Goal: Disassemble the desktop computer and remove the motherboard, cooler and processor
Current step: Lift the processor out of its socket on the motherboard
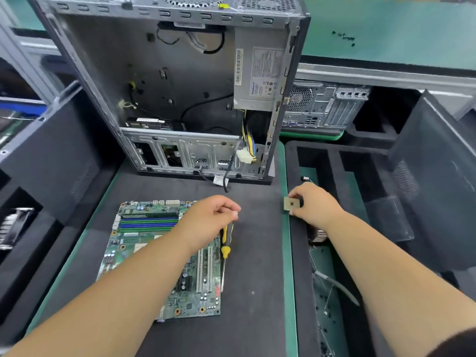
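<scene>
Forearms foreground: processor [291, 203], light and fragile, is being pinched by its edges in the right hand [315, 204]; left hand [210, 217], curled, is gripping the screwdriver [225, 247] above the motherboard [144, 243].

I can read almost nothing here. The power supply [260, 78] at the far right inside the open computer case [164, 81] carries a large white label [266, 70] with blocks of fine print and a blue brand line along its left edge, but all of it is too blurred to make out. Just left of it a narrow barcode sticker [239, 67] runs up the side, its digits unreadable. A small white tag [218, 180] hangs on a black cable at the case's near edge; I cannot tell what is printed there. Dark marks [343, 37] on the green surface far right look like scribbles, not legible.
</scene>
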`<act>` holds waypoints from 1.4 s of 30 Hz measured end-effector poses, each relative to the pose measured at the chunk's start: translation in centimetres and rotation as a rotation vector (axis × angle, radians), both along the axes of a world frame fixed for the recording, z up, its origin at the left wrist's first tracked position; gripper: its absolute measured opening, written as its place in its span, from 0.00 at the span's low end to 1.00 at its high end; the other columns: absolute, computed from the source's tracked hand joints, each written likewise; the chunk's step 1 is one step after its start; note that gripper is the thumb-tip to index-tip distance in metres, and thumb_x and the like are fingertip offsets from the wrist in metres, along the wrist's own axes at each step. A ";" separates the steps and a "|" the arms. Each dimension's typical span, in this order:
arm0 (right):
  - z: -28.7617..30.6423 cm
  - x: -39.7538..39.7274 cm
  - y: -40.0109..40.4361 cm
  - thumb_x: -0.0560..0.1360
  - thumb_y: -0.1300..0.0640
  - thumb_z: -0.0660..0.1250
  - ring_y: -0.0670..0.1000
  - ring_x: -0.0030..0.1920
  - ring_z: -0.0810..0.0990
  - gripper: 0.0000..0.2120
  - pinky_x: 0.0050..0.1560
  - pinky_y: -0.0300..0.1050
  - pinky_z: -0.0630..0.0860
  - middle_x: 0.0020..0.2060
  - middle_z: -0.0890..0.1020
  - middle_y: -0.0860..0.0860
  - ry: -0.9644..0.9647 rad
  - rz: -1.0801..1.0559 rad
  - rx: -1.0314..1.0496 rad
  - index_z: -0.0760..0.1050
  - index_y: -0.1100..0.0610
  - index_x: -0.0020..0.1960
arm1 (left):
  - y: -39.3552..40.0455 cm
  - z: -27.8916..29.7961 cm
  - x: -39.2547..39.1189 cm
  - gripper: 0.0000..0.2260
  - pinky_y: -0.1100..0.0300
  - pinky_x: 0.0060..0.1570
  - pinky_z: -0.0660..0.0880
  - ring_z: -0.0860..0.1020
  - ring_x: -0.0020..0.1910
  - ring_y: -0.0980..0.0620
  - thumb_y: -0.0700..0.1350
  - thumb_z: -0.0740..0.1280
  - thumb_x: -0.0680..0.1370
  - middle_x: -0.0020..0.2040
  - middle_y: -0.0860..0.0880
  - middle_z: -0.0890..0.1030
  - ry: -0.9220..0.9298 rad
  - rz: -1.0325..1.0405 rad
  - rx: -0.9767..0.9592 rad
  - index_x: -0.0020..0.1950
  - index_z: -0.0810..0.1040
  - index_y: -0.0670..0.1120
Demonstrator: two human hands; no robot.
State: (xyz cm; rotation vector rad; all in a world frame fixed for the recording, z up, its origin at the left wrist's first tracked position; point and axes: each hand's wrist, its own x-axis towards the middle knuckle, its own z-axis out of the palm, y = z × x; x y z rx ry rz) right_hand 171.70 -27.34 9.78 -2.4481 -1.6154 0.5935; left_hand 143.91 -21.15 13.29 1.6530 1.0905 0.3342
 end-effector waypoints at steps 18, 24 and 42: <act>-0.5 -0.9 -0.3 0.75 0.50 0.70 0.55 0.62 0.76 0.19 0.62 0.53 0.74 0.63 0.74 0.49 -0.085 0.042 0.053 0.75 0.48 0.65 | -0.2 0.0 -2.2 0.06 0.60 0.51 0.76 0.81 0.48 0.58 0.45 0.67 0.77 0.46 0.56 0.84 -0.024 0.080 0.036 0.49 0.82 0.56; 1.4 -6.1 -1.3 0.76 0.54 0.68 0.48 0.49 0.78 0.09 0.54 0.45 0.74 0.52 0.78 0.43 -0.017 0.070 0.319 0.79 0.47 0.55 | 0.4 0.2 -4.9 0.06 0.59 0.54 0.77 0.82 0.47 0.57 0.45 0.67 0.77 0.46 0.54 0.85 -0.097 0.081 0.030 0.48 0.82 0.56; 2.3 -28.2 1.8 0.77 0.52 0.68 0.49 0.53 0.77 0.09 0.59 0.52 0.72 0.50 0.82 0.47 0.164 0.287 0.255 0.82 0.50 0.56 | 3.6 -1.3 -19.9 0.05 0.71 0.39 0.69 0.76 0.41 0.63 0.45 0.68 0.78 0.44 0.56 0.81 0.024 0.089 0.137 0.49 0.82 0.54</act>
